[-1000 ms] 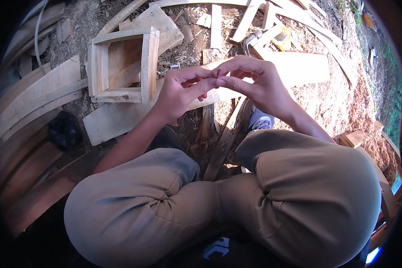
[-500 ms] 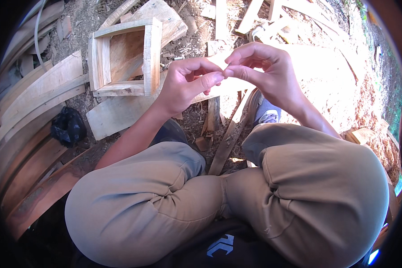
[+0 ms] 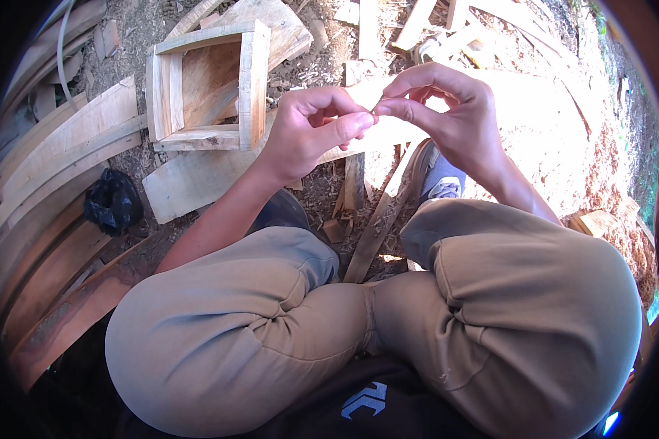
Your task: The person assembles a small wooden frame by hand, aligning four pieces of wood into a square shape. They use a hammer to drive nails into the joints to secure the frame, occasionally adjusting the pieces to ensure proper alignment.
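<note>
In front of my knees, my left hand (image 3: 307, 135) and my right hand (image 3: 455, 110) meet, thumbs and forefingers pinched together. A small, thin, dark piece (image 3: 378, 102) shows between the fingertips. The fingers hide most of it, so its kind cannot be made out. Just left of my left hand stands an open wooden box frame (image 3: 253, 88), with rough pale sides. Under my hands and the box lies a long pale board (image 3: 190, 184), brightly sunlit toward the right.
Curved planks (image 3: 66, 157) are stacked along the left side, with a crumpled black plastic bag (image 3: 113, 203) beside them. Offcuts (image 3: 415, 23) and wood shavings litter the far ground. A narrow wood strip (image 3: 379, 227) lies between my shoes. Reddish sawdust (image 3: 626, 234) covers the right side.
Both hands have shifted slightly to the right, still pinched together. The thin dark piece now shows more clearly at the fingertips. The box frame and boards have stayed put.
</note>
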Available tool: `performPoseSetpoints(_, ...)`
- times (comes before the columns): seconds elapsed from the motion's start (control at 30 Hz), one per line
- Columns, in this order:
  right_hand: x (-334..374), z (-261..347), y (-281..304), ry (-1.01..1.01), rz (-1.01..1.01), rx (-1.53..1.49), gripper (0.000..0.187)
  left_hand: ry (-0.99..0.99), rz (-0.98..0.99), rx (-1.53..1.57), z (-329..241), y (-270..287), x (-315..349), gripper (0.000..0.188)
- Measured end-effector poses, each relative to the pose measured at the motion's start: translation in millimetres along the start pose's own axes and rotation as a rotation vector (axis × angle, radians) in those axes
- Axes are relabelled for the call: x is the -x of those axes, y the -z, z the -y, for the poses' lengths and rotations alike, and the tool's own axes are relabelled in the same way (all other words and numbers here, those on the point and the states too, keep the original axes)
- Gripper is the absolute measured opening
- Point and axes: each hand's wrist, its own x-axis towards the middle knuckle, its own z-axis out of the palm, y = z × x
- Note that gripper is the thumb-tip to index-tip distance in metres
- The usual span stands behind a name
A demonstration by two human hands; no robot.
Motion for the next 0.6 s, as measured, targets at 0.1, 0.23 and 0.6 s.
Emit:
performPoseSetpoints(0.1,0,-2,1,0.012,0.025,0.051,0.012,0.003,-0.002,0.001,-1,0,0,0.009)
performPoseSetpoints(0.23,-1,-1,0,0.001,0.004,0.031,0.013,0.002,-0.001,0.006,0,0,1,0.009)
performPoseSetpoints(0.6,-3,5,7,0.08,0.073,0.223,0.011,0.013,-0.031,-0.039,-1,-1,1,0.01)
